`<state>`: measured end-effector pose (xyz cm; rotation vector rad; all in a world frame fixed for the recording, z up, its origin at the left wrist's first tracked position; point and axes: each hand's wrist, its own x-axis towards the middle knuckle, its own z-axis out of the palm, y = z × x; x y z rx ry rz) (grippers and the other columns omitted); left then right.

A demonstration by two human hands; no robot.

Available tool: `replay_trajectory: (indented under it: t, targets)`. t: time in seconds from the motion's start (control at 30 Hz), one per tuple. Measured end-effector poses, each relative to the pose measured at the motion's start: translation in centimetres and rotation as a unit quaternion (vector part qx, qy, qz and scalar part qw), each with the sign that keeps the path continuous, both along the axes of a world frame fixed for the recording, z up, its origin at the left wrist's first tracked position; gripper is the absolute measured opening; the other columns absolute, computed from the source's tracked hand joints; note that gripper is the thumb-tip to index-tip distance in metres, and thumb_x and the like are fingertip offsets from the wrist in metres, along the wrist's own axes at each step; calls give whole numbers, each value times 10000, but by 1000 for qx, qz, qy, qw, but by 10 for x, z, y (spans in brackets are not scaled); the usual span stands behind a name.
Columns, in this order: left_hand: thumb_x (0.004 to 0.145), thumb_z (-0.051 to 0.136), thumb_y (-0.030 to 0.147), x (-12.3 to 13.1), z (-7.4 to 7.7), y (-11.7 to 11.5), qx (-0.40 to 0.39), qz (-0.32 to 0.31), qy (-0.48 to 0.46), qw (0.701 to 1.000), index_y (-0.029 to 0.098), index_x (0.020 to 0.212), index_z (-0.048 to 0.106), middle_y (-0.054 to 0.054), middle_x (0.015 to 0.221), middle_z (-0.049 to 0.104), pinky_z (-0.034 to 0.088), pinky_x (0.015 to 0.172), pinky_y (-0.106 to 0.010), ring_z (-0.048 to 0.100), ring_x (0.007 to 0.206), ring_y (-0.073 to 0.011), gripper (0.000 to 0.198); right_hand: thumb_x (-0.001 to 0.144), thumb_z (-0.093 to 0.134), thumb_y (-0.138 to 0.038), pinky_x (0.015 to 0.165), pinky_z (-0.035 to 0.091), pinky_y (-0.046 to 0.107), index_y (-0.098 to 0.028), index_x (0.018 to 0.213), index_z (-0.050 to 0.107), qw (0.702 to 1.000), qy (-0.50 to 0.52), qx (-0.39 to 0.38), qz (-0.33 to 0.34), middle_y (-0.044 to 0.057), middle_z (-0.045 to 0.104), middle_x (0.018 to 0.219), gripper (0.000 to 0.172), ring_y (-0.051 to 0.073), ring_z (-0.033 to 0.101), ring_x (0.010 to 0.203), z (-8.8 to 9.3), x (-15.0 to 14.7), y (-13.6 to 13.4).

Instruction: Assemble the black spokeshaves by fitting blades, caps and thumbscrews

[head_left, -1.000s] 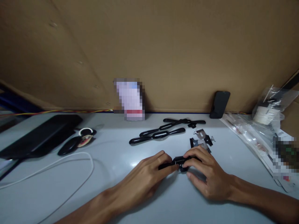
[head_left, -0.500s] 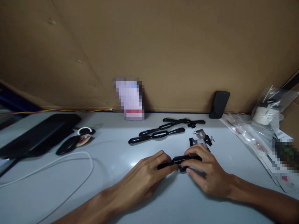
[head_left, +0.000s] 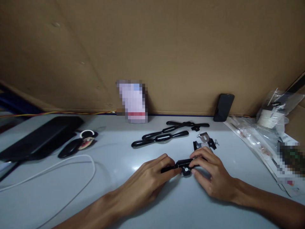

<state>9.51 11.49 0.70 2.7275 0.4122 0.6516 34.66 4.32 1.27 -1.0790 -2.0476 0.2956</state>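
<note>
A black spokeshave (head_left: 183, 163) lies across the table's front middle, its middle part and a silver screw head (head_left: 186, 169) on a small black cap (head_left: 186, 173) showing between my hands. My left hand (head_left: 154, 175) is closed around its left handle, the index finger stretched to the cap. On the right end, my right hand (head_left: 209, 171) grips the handle, its fingers bent and the thumb beside the cap; most of that handle is hidden. Just behind my right hand lie metal blades (head_left: 204, 137), black caps (head_left: 212, 143) and wing-shaped screws (head_left: 216, 142).
Several black spokeshave bodies (head_left: 159, 138) lie further back. A phone (head_left: 224, 107) leans on the cardboard wall (head_left: 181, 57). Plastic packets (head_left: 259, 149) and a white roll (head_left: 270, 117) are at right. A black case (head_left: 43, 136), a mouse (head_left: 69, 148) and a white cable (head_left: 92, 168) lie left.
My right hand's fingers have drawn slightly right, off the middle of the spokeshave, so the silver screw head now shows. My left hand keeps its hold in place.
</note>
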Motion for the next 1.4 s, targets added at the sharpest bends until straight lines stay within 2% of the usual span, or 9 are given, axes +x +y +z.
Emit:
replay_trajectory:
  t: [0.1,0.2,0.3,0.53,0.73,0.93,1.03,1.17,1.4]
  targets:
    - [938,444,-40,0,0,0,8,1,1,1000,201,1275,693,-85,1028,688,569,658,-307,651,860,-221,483,957,615,-83,868,581,436,-197,966,723,1000,-4,-3,13,95,693,1089,157,237,645,997,-1,0,0]
    - [934,455,-40,0,0,1,9,3,3,1000,210,1277,693,-79,1016,685,568,654,-304,648,855,-220,486,962,623,-85,918,576,462,-215,1098,757,999,-13,-1,45,102,685,1161,231,247,644,1046,-2,1,-1]
    - [931,444,-44,-1,-2,1,9,1,3,1000,213,1313,675,-84,1035,684,570,659,-315,646,856,-225,515,972,607,-97,918,579,481,-198,1217,718,999,-22,-19,20,114,690,1141,287,256,640,1042,-2,1,-1]
    - [920,426,-48,-1,-7,0,0,3,-2,1000,217,1312,671,-85,1046,675,554,675,-319,633,877,-233,533,965,613,-94,896,574,453,-191,964,708,1000,-16,-10,10,107,690,1115,135,249,639,1027,-2,0,-1]
    - [902,442,-52,-1,-10,0,-4,8,-10,1000,233,1306,678,-80,1038,671,545,676,-305,623,859,-221,548,977,600,-87,959,568,494,-212,1238,727,998,-44,-14,31,120,670,1196,316,264,626,1085,-4,1,-3]
    - [910,436,-52,-1,-5,1,10,4,-8,1000,219,1278,682,-82,1032,675,544,647,-303,631,846,-223,519,971,606,-102,924,578,466,-197,1010,719,999,-25,-18,24,114,680,1154,153,255,634,1053,-2,1,-1]
    - [907,446,-50,-1,-6,1,10,5,-10,1000,229,1289,682,-77,1021,673,544,643,-301,628,840,-223,529,960,620,-96,1000,558,497,-211,1157,745,998,-40,-13,54,123,658,1248,261,270,623,1144,-2,2,-3]
    - [913,438,-41,-1,-10,1,3,10,-10,1000,225,1300,680,-86,1052,673,551,660,-310,630,860,-225,528,970,602,-114,1032,544,545,-180,1422,601,997,-53,-59,15,145,671,1271,457,292,610,1174,-3,2,-3]
    - [923,414,-48,-2,-10,1,2,6,-6,1000,209,1295,670,-93,1081,674,545,660,-336,622,882,-238,520,943,638,-117,1030,534,584,-193,1429,521,992,-86,-97,-7,145,680,1281,505,323,596,1195,-4,1,-2]
